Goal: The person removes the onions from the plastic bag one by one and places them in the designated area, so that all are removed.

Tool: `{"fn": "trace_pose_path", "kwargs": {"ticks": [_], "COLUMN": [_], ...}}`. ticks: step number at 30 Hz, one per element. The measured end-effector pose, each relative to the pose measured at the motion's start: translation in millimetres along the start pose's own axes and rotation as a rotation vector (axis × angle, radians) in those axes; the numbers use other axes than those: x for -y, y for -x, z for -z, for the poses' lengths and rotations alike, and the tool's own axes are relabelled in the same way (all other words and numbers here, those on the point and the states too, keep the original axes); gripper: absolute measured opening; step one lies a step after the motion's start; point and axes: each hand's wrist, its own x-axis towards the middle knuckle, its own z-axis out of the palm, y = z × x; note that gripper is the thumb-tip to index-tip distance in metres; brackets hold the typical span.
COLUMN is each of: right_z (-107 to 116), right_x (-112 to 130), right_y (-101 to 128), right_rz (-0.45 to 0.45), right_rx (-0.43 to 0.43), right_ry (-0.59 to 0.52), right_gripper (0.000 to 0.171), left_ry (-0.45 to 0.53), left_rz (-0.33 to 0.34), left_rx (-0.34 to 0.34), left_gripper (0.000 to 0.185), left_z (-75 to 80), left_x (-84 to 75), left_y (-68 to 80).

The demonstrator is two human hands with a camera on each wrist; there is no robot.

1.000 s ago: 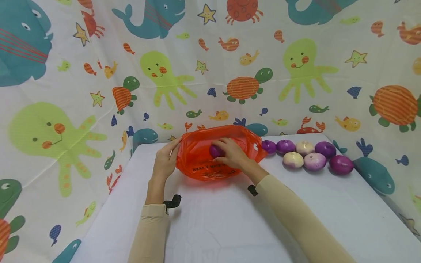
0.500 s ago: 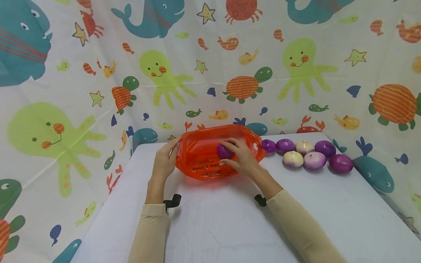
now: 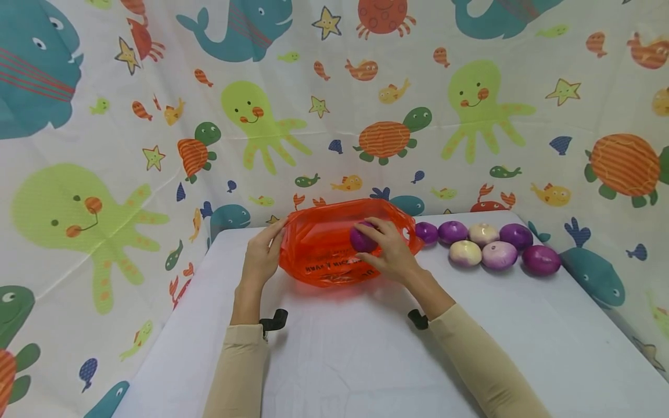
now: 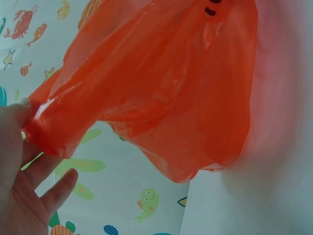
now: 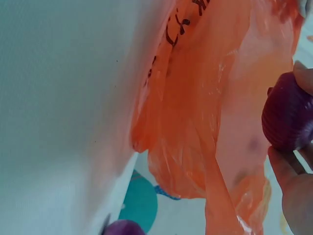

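A: Where is the round purple onion?

B: Right hand grips it at the thin orange plastic bag's mouth, three o'clock side. Left hand pinches the rim.

A: Handling?

B: Firm, probably smooth; wrap fingers around. The bag is soft, flimsy.

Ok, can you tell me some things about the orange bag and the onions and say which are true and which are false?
1. The right hand holds a purple onion at the orange bag. True.
2. The left hand lies flat on the table, away from the bag. False: its fingers hold the bag's left edge.
3. Seven onions lie on the table right of the bag. True.
4. All the onions on the table are purple. False: some are pale, whitish.
5. The bag is blue. False: it is orange with dark lettering.
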Motion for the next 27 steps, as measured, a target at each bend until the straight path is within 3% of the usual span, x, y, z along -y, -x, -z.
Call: {"fn": "trace_pose_path", "kwargs": {"ticks": [6, 27], "right_z": [8.7, 44.4], "right_x": [2.1, -6.9], "right_y": [1.6, 6.1], "right_rz": [-0.034, 0.005], "right_rx": [0.002, -0.114], "right_ry": [0.018, 0.073], "right_gripper": [0.067, 0.067], "left_ry": [0.004, 0.003], "left_rz": [0.001, 0.003], "left_rx": [-0.002, -0.003], "left_gripper": [0.041, 0.041], "left_z": [-0.7, 0.7], "left_x": [0.6, 0.3], "left_y": [0.6, 0.9]}}
